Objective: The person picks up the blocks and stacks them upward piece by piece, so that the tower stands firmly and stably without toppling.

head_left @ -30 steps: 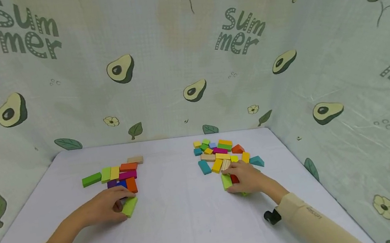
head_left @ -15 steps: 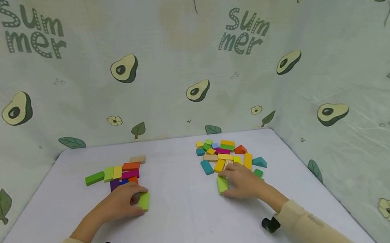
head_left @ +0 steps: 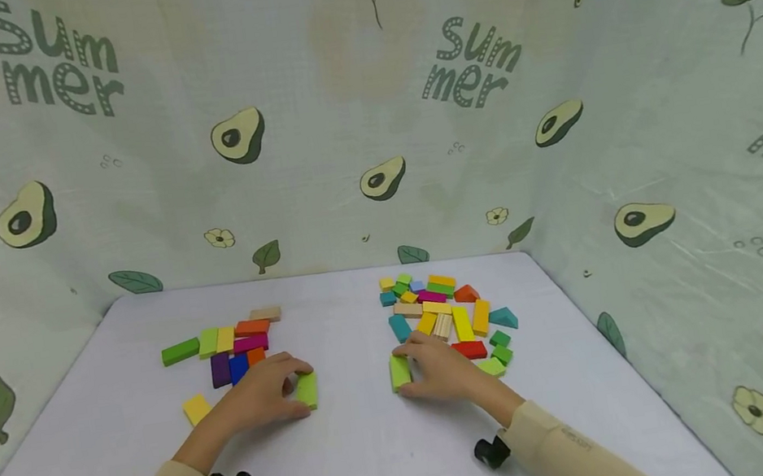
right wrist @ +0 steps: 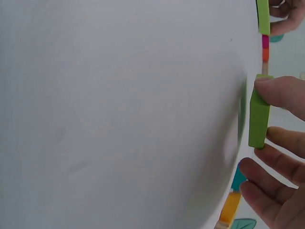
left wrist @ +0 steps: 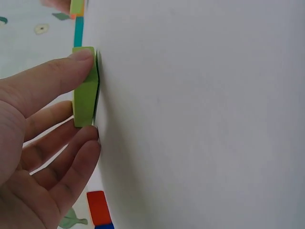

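The left lime block (head_left: 308, 392) and right lime block (head_left: 399, 373) have drawn closer, both left of the red block (head_left: 469, 351); left hand (head_left: 260, 394) and right hand (head_left: 440, 369) each pinch one endwise, presumably freeing facing sides.

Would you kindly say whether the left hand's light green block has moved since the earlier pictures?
Yes, rightward: in the head view, the light green block in the left hand now lies farther right than the left-side tan block.

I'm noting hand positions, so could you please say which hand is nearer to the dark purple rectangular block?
Left: the left hand is just in front and right of the purple block; the right hand is much farther right.
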`<state>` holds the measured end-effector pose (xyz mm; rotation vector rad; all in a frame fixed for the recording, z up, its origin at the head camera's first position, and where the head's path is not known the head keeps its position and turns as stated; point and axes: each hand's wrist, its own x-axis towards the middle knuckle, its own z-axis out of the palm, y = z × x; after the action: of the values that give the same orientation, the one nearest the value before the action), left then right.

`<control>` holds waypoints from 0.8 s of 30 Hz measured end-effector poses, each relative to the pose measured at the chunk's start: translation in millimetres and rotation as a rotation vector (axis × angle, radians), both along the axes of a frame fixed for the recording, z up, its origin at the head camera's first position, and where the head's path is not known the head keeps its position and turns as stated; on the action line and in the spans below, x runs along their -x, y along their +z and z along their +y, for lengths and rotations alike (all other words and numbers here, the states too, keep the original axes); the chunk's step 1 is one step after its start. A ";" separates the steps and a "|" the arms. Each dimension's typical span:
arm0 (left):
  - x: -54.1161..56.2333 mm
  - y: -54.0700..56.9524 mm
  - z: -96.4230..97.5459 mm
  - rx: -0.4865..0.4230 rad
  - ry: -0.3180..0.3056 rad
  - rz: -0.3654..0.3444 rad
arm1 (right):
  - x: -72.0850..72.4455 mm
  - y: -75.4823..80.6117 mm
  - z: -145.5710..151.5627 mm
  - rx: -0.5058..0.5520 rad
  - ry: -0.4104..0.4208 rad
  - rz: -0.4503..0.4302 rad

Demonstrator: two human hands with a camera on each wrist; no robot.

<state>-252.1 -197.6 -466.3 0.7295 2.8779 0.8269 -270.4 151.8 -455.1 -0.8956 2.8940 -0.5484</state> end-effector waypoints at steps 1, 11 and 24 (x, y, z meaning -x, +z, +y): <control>0.0 0.3 2.4 -0.001 0.007 -0.002 | -0.4 -0.1 -4.6 0.004 0.001 -0.005; 3.5 -1.5 22.4 0.024 0.063 -0.019 | 0.5 -3.8 -46.5 0.029 0.025 -0.036; 7.2 2.4 29.6 -0.001 0.076 -0.055 | 6.7 -8.4 -72.0 0.023 0.051 -0.040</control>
<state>-259.3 -168.0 -463.9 0.5908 2.8725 0.8436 -277.1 79.7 -463.5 -0.9476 2.8262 -0.5891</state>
